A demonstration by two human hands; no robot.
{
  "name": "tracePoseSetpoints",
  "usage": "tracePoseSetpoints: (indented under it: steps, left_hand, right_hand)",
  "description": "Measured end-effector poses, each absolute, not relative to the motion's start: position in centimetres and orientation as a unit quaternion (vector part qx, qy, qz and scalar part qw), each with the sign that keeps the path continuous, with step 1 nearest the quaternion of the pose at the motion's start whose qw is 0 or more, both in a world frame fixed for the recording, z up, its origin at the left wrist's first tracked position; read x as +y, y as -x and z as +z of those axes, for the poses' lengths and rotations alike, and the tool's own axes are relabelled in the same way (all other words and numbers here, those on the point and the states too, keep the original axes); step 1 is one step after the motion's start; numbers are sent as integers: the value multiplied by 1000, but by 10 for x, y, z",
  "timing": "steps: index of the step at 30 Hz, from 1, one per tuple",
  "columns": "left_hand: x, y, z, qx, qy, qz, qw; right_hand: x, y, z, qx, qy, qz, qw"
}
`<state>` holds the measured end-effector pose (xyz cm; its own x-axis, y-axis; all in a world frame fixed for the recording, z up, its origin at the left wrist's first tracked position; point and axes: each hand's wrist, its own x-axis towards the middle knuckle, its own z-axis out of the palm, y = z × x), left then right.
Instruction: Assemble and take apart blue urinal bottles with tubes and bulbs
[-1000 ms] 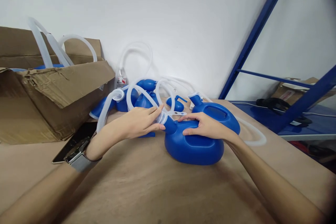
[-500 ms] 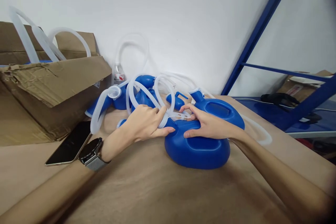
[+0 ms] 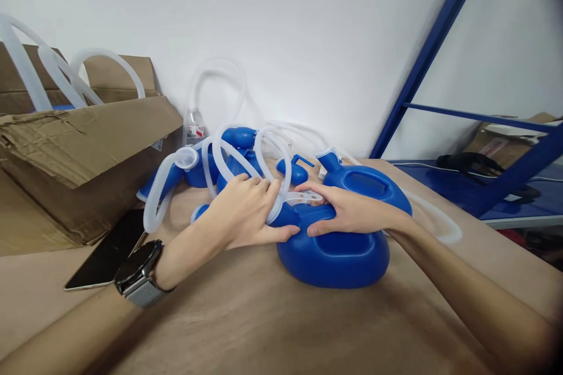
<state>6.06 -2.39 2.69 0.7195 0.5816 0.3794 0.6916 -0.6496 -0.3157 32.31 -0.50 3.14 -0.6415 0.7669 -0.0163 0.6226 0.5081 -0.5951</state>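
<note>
A blue plastic urinal bottle (image 3: 334,266) lies on its side on the table, its neck pointing left. My left hand (image 3: 246,211) wraps round the neck at the white cap (image 3: 276,209), thumb stretched along the blue plastic. From this cap end rises a pale hose, partly hidden by the fingers. My right hand (image 3: 347,209) clasps the bottle's upper side by its handle, thumb in front and fingers behind. A white strap with holes (image 3: 303,196) runs from the cap to the right fingers; whether they pinch it I cannot tell.
Behind stand another blue bottle (image 3: 365,181) and several blue parts with looped hoses. A cardboard box (image 3: 97,140) with hoses, a phone (image 3: 103,252) and a clear bottle (image 3: 194,126) are at left. A blue shelf frame (image 3: 431,58) stands right.
My left thumb has slid slightly right along the bottle's neck. The right index finger has flattened from its raised bend down towards the strap. The view has shifted a little.
</note>
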Motion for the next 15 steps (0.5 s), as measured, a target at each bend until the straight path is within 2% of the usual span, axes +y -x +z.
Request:
tracePoseSetpoints:
  steps: [4, 7, 12, 15]
  left_hand:
    - [-24, -61, 35, -359, 915, -87, 163]
    - [-24, -60, 43, -362, 919, -30, 155]
    - [-26, -59, 47, -377, 914, 5, 149]
    - [-24, -58, 45, -384, 916, -4, 117]
  right_hand:
    - [1, -327, 30, -856, 411, 300, 93]
    - [6, -328, 32, -838, 415, 348, 65]
    - [10, -322, 36, -738, 423, 517, 99]
    - [11, -318, 36, -751, 418, 500, 102]
